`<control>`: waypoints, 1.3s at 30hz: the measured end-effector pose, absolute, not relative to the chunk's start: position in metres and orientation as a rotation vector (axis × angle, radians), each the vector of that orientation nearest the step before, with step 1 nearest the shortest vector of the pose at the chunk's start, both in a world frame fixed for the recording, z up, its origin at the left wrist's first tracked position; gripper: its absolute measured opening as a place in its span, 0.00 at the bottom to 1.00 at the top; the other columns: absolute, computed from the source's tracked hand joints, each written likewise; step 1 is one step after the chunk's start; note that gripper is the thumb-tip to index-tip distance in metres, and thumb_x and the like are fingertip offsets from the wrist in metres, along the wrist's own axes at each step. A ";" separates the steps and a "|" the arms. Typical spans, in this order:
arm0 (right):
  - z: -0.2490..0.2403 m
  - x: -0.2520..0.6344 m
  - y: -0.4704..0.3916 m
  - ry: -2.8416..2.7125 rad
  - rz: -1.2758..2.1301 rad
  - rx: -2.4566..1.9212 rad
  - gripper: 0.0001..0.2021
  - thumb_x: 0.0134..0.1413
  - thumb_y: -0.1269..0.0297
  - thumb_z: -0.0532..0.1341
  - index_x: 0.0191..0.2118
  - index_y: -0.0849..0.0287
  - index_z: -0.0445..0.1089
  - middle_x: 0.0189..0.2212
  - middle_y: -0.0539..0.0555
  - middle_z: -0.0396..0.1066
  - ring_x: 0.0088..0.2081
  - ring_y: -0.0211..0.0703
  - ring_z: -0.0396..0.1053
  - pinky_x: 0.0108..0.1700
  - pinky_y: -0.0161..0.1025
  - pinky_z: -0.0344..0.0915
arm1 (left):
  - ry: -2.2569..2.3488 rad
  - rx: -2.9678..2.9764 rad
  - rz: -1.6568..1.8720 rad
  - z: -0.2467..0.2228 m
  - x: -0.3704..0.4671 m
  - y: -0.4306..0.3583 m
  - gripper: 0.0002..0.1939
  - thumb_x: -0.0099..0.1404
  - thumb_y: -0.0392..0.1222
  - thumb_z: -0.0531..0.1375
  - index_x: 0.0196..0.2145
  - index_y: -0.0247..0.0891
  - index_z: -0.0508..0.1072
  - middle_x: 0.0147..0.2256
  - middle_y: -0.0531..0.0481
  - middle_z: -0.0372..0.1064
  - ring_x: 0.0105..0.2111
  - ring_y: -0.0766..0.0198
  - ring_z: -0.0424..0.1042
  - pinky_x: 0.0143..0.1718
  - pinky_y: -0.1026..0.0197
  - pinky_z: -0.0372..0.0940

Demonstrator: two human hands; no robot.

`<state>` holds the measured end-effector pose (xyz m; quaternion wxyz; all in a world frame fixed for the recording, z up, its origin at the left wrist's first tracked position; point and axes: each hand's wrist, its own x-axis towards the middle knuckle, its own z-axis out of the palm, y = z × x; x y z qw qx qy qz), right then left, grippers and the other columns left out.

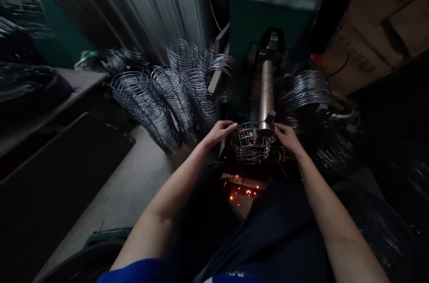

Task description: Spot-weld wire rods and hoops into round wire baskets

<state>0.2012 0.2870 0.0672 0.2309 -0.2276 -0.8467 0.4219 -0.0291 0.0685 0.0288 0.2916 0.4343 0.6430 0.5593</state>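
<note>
A round wire basket (251, 156) sits under the end of a thick metal arm (267, 91) of the machine, between my hands. My left hand (221, 132) has its fingers closed on the left side of the basket's wire rim. On the other side, my right hand (287, 138) is pinched near the basket's right edge, close beside the tip of the metal arm; what its fingers hold is hidden. Orange sparks (248, 192) glow below the basket, between my legs.
Tall stacks of wire baskets (147, 109) lean at the left. Wire rings (223, 68) hang on a bar. Coils of wire (308, 95) lie right of the green machine (268, 19), whose panel shows a red light. Cardboard boxes (368, 51) stand at the upper right.
</note>
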 end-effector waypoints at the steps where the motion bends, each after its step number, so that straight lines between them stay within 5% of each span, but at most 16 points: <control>1: 0.063 0.194 0.291 -2.340 1.245 -0.617 0.25 0.55 0.42 0.61 0.43 0.60 0.79 0.39 0.57 0.78 0.42 0.51 0.73 0.46 0.44 0.68 | 1.700 1.160 1.478 0.027 -0.026 0.073 0.31 0.65 0.67 0.57 0.38 0.33 0.79 0.30 0.49 0.73 0.32 0.63 0.69 0.33 0.64 0.64; 6: 0.046 0.168 0.306 -2.414 1.238 -0.616 0.23 0.54 0.43 0.62 0.32 0.62 0.77 0.30 0.54 0.75 0.36 0.48 0.70 0.38 0.39 0.65 | 1.895 1.192 1.494 0.012 -0.023 0.104 0.25 0.69 0.60 0.55 0.29 0.34 0.75 0.24 0.53 0.65 0.27 0.67 0.63 0.29 0.66 0.58; 9: 0.049 0.167 0.312 -2.406 1.223 -0.658 0.24 0.53 0.42 0.63 0.29 0.61 0.75 0.28 0.54 0.72 0.33 0.45 0.67 0.35 0.37 0.63 | 2.007 1.137 1.511 0.017 -0.038 0.120 0.20 0.69 0.53 0.56 0.34 0.33 0.77 0.28 0.50 0.70 0.30 0.65 0.67 0.33 0.64 0.62; 13: 0.061 0.207 0.305 -2.447 1.337 -0.639 0.25 0.55 0.40 0.62 0.32 0.62 0.76 0.28 0.54 0.73 0.32 0.44 0.68 0.36 0.37 0.64 | 2.067 1.115 1.625 0.033 -0.041 0.092 0.18 0.69 0.50 0.58 0.49 0.36 0.77 0.40 0.48 0.76 0.37 0.62 0.73 0.42 0.61 0.68; 18: 0.060 0.257 0.278 -2.301 1.437 -0.731 0.23 0.56 0.42 0.65 0.38 0.61 0.76 0.34 0.55 0.75 0.35 0.44 0.70 0.39 0.37 0.66 | 2.398 1.076 1.925 0.010 0.055 0.033 0.14 0.70 0.51 0.59 0.43 0.37 0.74 0.38 0.45 0.74 0.39 0.58 0.74 0.45 0.55 0.72; 23: 0.057 0.254 0.265 -2.187 1.445 -0.812 0.26 0.49 0.38 0.67 0.36 0.61 0.75 0.34 0.55 0.75 0.36 0.45 0.70 0.40 0.39 0.67 | 2.450 1.215 1.851 -0.031 0.144 0.060 0.33 0.62 0.56 0.67 0.58 0.36 0.65 0.55 0.32 0.67 0.58 0.43 0.69 0.58 0.42 0.68; 27: 0.059 0.259 0.261 -2.177 1.436 -0.875 0.28 0.45 0.38 0.69 0.40 0.60 0.75 0.37 0.56 0.75 0.37 0.46 0.71 0.41 0.40 0.68 | 2.413 0.916 1.848 -0.035 0.158 0.091 0.43 0.56 0.56 0.71 0.61 0.38 0.57 0.57 0.31 0.64 0.59 0.38 0.67 0.58 0.37 0.67; 34: 0.044 0.253 0.268 -1.950 1.527 -1.063 0.27 0.31 0.41 0.76 0.34 0.55 0.75 0.34 0.60 0.70 0.30 0.44 0.68 0.32 0.44 0.65 | 2.313 1.115 1.816 -0.049 0.150 0.093 0.42 0.54 0.42 0.70 0.61 0.38 0.53 0.59 0.32 0.61 0.62 0.42 0.63 0.62 0.41 0.65; 39: 0.042 0.232 0.260 -1.717 1.514 -0.979 0.25 0.23 0.45 0.80 0.28 0.50 0.72 0.38 0.64 0.69 0.38 0.49 0.71 0.41 0.54 0.67 | 2.191 1.375 1.803 -0.053 0.115 0.029 0.43 0.54 0.43 0.69 0.62 0.38 0.53 0.57 0.35 0.64 0.59 0.46 0.67 0.61 0.44 0.66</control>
